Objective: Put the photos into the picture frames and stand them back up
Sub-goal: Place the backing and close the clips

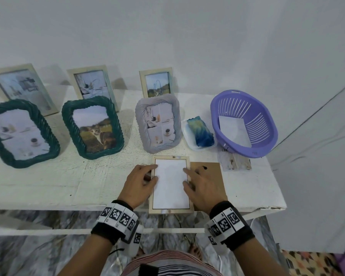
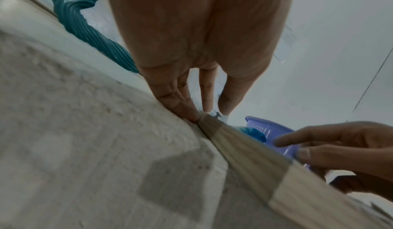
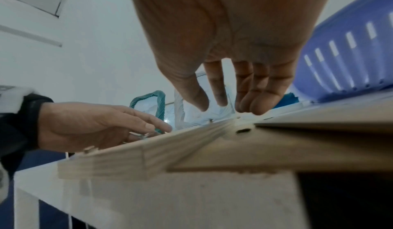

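A pale wooden frame (image 1: 152,196) lies face down at the table's front edge, its near end slightly over the edge. A white photo (image 1: 170,188) lies in its opening, blank side up. My left hand (image 1: 145,176) sits at the frame's left side, thumb and forefinger tips touching the photo's left edge. My right hand (image 1: 195,182) sits at the right side, fingertips on the photo's right edge. Both hands have fairly straight fingers. The brown backing board (image 1: 212,174) lies flat beside the frame, partly under my right hand. The frame's side (image 2: 255,162) (image 3: 127,155) shows in both wrist views.
Several framed photos stand behind, the grey one (image 1: 157,124) nearest. A purple basket (image 1: 267,120) at the right holds a white photo (image 1: 234,130). A blue-green block in a white dish (image 1: 200,132) and a small pale wooden piece (image 1: 235,163) lie close by. The white table (image 1: 68,186) ends at right.
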### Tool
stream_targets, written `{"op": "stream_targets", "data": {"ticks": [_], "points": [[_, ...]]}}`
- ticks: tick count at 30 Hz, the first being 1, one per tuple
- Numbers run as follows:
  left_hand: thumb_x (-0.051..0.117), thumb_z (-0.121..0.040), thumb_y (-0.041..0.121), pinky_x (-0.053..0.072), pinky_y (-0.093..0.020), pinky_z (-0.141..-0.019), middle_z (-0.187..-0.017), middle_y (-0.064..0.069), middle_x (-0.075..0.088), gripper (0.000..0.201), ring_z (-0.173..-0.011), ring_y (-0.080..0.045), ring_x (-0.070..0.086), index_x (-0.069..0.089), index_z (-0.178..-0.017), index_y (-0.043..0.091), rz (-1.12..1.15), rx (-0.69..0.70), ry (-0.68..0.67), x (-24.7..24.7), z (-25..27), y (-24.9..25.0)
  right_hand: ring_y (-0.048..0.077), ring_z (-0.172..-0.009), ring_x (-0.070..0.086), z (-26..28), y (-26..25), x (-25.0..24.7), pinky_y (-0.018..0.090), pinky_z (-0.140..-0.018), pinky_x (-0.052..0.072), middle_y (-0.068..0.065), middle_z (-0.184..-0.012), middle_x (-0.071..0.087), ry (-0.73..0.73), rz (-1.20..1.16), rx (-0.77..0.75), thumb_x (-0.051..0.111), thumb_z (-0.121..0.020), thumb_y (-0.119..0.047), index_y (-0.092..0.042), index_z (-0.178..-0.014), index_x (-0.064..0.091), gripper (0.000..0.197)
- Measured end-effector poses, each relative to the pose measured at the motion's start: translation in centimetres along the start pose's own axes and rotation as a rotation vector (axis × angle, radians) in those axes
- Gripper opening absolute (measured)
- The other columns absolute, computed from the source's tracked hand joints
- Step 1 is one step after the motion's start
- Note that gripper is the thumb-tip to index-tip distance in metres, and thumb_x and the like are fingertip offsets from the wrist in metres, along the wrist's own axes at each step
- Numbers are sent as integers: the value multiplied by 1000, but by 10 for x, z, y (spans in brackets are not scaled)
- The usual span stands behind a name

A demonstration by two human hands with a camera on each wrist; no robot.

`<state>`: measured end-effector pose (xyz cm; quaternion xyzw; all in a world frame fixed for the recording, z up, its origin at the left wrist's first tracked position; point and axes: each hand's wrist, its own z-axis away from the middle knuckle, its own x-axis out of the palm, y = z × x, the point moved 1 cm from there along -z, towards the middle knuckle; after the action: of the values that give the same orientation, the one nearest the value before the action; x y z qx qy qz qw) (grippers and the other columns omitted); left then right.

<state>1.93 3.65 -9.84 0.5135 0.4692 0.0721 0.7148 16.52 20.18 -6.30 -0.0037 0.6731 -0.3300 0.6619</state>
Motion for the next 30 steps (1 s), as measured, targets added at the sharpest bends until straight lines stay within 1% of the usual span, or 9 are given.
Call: {"op": "stream_targets", "data": {"ticks": [4,6,8,13,16,18,22,24,30], "points": [[65,-92,22,41,-5,-80,-113,0,58,36,-98,-7,58,61,-128,21,54,0,9,-5,4,-5,30,-93,54,8,14,-7,34,-72,45,9,-104,58,189,101,89,58,-87,-28,-15,-111,60,28],[65,-89,34,40,-17,-88,-116,3,58,39,-103,-11,55,60,-127,24,13,46,19,-6,7,-10,32,-95,51,15,22,-10,38,-73,46,12,-108,57,176,219,185,58,-86,-34,-12,-113,59,36],[57,-82,52,35,-22,-95,-120,8,56,48,-110,-9,50,61,-124,31,-10,103,10,-6,10,-17,30,-98,49,22,28,-11,39,-76,47,11,-112,55,110,277,250,54,-88,-43,-13,-119,55,44],[54,-80,57,27,-12,-99,-122,23,52,43,-116,10,40,60,-118,40,10,191,19,-4,16,-27,29,-103,45,33,37,-7,35,-89,41,11,-119,50,75,201,254,55,-90,-39,-12,-128,52,46],[56,-80,55,28,-10,-98,-120,21,56,43,-116,9,43,62,-118,35,38,212,24,-5,17,-30,31,-112,40,36,45,-9,36,-97,36,12,-131,42,89,68,346,64,-86,-39,-12,-127,54,51],[57,-80,55,31,-10,-97,-118,21,58,42,-114,7,46,64,-116,35,59,210,25,-5,17,-30,31,-111,42,39,48,-11,37,-96,38,12,-129,43,117,25,383,69,-81,-39,-10,-120,57,50],[58,-81,52,35,-12,-95,-115,24,60,37,-112,7,49,64,-113,35,77,208,42,-4,18,-31,37,-86,52,41,45,-19,44,-78,48,20,-102,57,336,96,278,81,-69,-28,-1,-94,63,40],[58,-81,51,36,-14,-95,-115,25,60,35,-111,7,49,64,-112,35,85,201,44,-4,18,-32,37,-85,52,38,33,-27,45,-76,50,20,-102,57,406,121,235,82,-68,-27,-1,-90,62,39],[57,-82,51,36,-15,-95,-115,25,60,34,-111,7,50,63,-111,37,81,205,56,-2,18,-32,29,-76,51,24,-22,-13,39,-68,51,14,-86,55,357,179,103,78,-68,-35,-6,-78,60,36]]}}
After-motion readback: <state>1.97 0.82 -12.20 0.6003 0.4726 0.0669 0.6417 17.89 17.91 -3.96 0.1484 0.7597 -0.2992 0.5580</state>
